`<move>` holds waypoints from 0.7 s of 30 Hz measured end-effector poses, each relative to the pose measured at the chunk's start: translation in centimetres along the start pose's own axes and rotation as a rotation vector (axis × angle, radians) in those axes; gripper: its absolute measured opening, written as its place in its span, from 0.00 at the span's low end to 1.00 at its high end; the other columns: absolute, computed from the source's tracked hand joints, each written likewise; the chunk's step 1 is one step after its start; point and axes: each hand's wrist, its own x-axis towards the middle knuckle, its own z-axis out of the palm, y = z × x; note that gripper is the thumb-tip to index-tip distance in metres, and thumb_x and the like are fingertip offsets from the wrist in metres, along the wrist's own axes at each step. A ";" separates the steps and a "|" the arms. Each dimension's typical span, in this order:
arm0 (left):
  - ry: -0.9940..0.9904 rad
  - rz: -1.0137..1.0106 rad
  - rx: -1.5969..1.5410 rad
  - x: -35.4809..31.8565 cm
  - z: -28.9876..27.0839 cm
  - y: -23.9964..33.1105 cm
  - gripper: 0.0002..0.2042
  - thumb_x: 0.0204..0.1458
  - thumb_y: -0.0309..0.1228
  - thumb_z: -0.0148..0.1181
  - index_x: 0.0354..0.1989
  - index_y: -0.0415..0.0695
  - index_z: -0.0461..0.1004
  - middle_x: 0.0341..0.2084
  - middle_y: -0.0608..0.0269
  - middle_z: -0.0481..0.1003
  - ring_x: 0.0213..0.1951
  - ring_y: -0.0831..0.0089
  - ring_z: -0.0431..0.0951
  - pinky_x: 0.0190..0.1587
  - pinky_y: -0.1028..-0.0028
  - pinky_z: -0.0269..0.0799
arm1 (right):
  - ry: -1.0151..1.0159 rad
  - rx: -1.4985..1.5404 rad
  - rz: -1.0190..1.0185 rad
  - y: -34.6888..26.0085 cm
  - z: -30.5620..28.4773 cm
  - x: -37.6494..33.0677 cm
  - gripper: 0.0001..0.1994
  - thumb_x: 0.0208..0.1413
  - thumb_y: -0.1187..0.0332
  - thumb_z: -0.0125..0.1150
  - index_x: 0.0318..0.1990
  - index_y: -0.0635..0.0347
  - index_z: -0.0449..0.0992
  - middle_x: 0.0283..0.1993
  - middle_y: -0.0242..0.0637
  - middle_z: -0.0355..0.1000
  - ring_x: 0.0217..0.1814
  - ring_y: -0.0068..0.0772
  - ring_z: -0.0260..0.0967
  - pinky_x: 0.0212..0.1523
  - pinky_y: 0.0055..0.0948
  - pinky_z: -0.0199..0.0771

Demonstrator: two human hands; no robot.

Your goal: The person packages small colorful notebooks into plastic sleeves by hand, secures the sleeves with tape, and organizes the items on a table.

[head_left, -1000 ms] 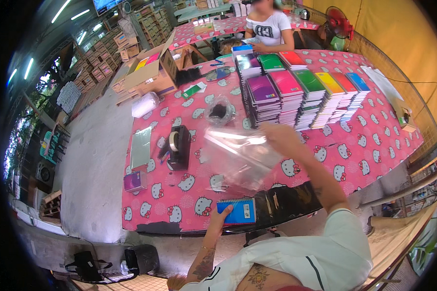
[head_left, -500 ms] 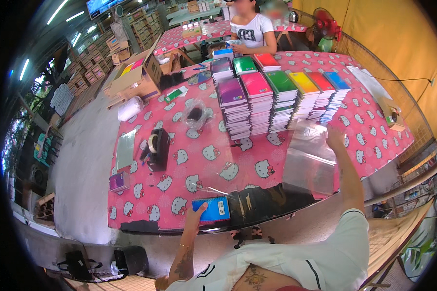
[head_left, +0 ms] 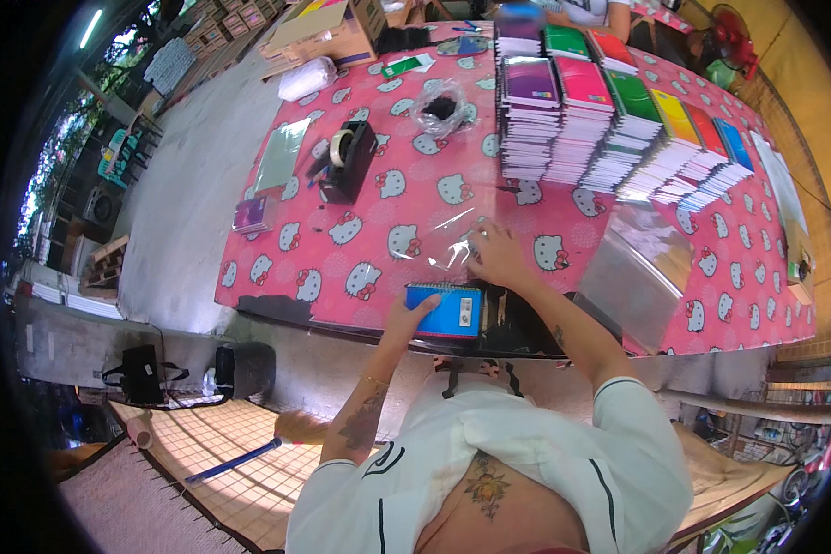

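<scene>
My left hand (head_left: 403, 320) grips the left edge of a blue spiral notebook (head_left: 451, 310) lying at the near edge of the pink patterned table (head_left: 342, 231). My right hand (head_left: 499, 257) rests on a clear plastic bag (head_left: 445, 242) that lies flat on the cloth just beyond the notebook. A dark bag (head_left: 535, 325) sits right of the notebook at the table edge. A stack of clear plastic sleeves (head_left: 639, 268) lies to the right of my right arm.
Stacks of coloured notebooks (head_left: 619, 120) fill the far right of the table. A black tape dispenser (head_left: 346, 159) stands left of centre, with a crumpled plastic bag (head_left: 440, 106) and a cardboard box (head_left: 328, 28) beyond. Another person (head_left: 582, 9) sits across the table.
My right hand has come back from the sleeve stack on the right and laid a clear bag flat in front of me. My left hand stays on the blue notebook.
</scene>
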 end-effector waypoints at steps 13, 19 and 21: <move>0.001 -0.006 0.152 0.7 0.7 0.5 0.28 0.44 0.49 0.74 0.41 0.34 0.76 0.32 0.55 0.80 0.31 0.71 0.80 0.35 0.72 0.77 | -0.186 -0.040 -0.100 -7.9 1.9 7.2 0.21 0.51 0.57 0.60 0.52 0.52 0.73 0.59 0.50 0.64 0.61 0.52 0.64 0.60 0.64 0.57; -0.054 -0.025 0.146 0.3 2.3 3.2 0.28 0.44 0.48 0.74 0.42 0.34 0.76 0.32 0.56 0.80 0.32 0.71 0.80 0.37 0.72 0.77 | 0.059 -0.122 -0.163 -1.3 2.9 7.2 0.27 0.50 0.55 0.64 0.55 0.58 0.70 0.60 0.47 0.63 0.62 0.52 0.63 0.59 0.58 0.60; -0.085 -0.099 0.084 0.7 1.7 2.3 0.29 0.46 0.46 0.72 0.48 0.35 0.73 0.38 0.55 0.78 0.39 0.70 0.79 0.42 0.70 0.76 | 0.047 -0.085 -0.079 -0.3 3.1 5.4 0.29 0.49 0.53 0.64 0.57 0.56 0.69 0.65 0.48 0.60 0.65 0.54 0.60 0.62 0.59 0.57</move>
